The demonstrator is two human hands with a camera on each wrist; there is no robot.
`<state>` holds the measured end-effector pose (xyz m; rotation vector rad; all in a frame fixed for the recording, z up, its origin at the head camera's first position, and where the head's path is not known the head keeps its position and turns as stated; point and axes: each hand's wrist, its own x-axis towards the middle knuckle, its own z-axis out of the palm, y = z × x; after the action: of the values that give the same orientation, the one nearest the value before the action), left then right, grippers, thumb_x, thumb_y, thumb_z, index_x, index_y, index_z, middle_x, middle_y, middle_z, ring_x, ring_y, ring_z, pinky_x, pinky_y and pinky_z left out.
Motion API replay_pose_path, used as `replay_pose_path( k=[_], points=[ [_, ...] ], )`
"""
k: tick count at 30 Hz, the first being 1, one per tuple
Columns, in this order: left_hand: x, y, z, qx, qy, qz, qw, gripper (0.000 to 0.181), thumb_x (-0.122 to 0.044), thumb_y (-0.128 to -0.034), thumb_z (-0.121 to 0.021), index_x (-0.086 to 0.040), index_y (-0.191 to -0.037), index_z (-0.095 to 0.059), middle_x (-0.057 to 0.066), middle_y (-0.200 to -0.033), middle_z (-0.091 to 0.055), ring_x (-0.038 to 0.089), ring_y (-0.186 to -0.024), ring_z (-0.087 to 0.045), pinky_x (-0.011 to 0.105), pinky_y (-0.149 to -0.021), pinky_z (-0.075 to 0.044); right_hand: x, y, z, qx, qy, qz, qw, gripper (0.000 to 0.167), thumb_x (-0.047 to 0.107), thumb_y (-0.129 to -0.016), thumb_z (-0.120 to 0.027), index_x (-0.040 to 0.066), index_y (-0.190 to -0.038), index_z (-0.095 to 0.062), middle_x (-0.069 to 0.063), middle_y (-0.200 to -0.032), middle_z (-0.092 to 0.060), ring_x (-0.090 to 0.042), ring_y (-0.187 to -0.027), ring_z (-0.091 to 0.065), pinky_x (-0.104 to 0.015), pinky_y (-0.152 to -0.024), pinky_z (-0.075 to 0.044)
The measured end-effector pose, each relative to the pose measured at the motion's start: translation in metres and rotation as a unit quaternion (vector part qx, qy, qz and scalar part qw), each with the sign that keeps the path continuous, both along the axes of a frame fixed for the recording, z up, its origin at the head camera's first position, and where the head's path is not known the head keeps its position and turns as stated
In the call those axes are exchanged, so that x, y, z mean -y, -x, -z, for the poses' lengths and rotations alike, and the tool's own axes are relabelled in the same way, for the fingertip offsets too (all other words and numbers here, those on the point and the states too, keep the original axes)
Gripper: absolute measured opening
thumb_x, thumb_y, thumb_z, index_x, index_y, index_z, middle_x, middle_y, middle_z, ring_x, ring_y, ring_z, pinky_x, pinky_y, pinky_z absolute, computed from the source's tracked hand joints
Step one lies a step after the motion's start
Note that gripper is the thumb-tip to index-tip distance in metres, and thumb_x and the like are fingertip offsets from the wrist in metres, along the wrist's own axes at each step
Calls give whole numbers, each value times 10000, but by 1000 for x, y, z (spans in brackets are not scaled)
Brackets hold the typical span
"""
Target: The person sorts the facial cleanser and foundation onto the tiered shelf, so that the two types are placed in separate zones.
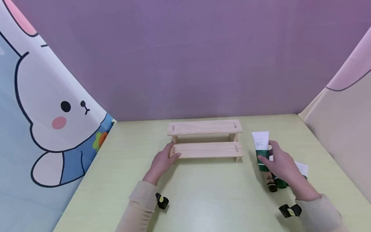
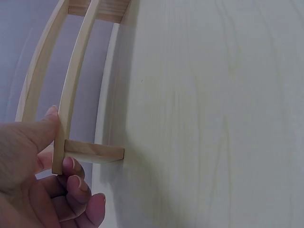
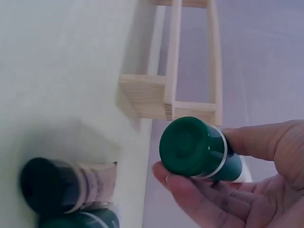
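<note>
A two-tier wooden shelf point(image 1: 207, 149) stands toward the back of the table. My left hand point(image 1: 163, 161) grips the left end of its lower board, thumb on top and fingers beneath, as the left wrist view shows. In my right hand point(image 1: 279, 162) a white and green squeeze tube point(image 1: 261, 145) is held upright, its green cap point(image 3: 185, 146) facing down, to the right of the shelf. Below that hand lie a beige tube with a black cap point(image 1: 270, 182) and another green-capped tube point(image 1: 280, 183), partly hidden by the hand.
One more white tube end point(image 1: 302, 168) shows beyond my right wrist. A purple cloth point(image 1: 203, 58) hangs behind the pale wooden table point(image 1: 203, 199). A rabbit-printed cloth point(image 1: 66, 129) borders the left side.
</note>
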<state>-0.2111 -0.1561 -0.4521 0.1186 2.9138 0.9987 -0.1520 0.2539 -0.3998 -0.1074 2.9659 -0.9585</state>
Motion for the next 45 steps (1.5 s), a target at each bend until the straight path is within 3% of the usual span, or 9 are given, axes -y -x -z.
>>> replay_pose_path(
  k=[5,9,13,19,26,31,39,45],
  points=[
    [1,1,2,67,-124,-35,9999,655,-393,-963,-606,-119,-1502,-353,244,-1311,-568,400,-1089,-594,519,-846,-480,3,7,-5,-165,614,-177,9978,700,296,-988,-590,-9,-1460,-172,-341,-1165,-516,-259,-726,-615,-379,-578,-493],
    [2,1,3,138,-131,-42,9998,661,-408,-967,-593,-126,-1509,-340,238,-1315,-568,390,-1085,-598,506,-841,-484,11,17,-7,-399,1117,-335,9924,671,283,-992,-584,58,-1470,-169,-310,-1195,-521,-311,-807,-655,-354,-604,-511],
    [1,0,2,130,-184,-89,9997,656,-402,-965,-599,-125,-1504,-348,245,-1296,-578,389,-1071,-601,509,-844,-482,22,28,-12,-649,1579,-640,9832,636,219,-985,-601,92,-1461,-198,-280,-1202,-526,-386,-909,-663,-374,-669,-552],
    [0,0,5,-47,-162,-24,9999,637,-395,-970,-594,-118,-1493,-359,258,-1252,-599,405,-1061,-607,519,-846,-480,45,47,-20,-946,1997,-1111,9689,610,122,-957,-637,123,-1437,-260,-214,-1189,-537,-354,-928,-638,-324,-725,-555],
    [-2,1,6,65,-255,-62,9996,634,-399,-971,-591,-135,-1496,-355,243,-1310,-569,409,-1097,-592,514,-852,-478,76,69,-26,-869,2479,-1500,9531,615,104,-947,-649,131,-1436,-278,-217,-1213,-545,-367,-1018,-602,-403,-782,-542],
    [-6,3,7,57,-301,43,9995,642,-411,-974,-581,-124,-1498,-345,243,-1329,-555,423,-1147,-564,525,-904,-461,100,82,-33,-876,2530,-1560,9508,632,88,-929,-671,149,-1427,-288,-204,-1219,-547,-361,-1023,-608,-466,-790,-544],
    [-11,4,8,77,-274,46,9996,639,-397,-971,-590,-125,-1496,-347,235,-1344,-547,438,-1150,-559,541,-917,-452,146,106,-39,-838,2859,-1672,9398,610,39,-920,-665,117,-1410,-310,-195,-1210,-547,-367,-1001,-635,-426,-796,-551],
    [-18,8,11,111,-176,141,9997,644,-422,-973,-574,-134,-1499,-342,226,-1334,-559,419,-1134,-575,530,-887,-469,177,122,-36,-814,2698,-1456,9484,589,88,-934,-660,160,-1413,-325,-179,-1227,-555,-364,-1028,-634,-435,-838,-535]
  ],
)
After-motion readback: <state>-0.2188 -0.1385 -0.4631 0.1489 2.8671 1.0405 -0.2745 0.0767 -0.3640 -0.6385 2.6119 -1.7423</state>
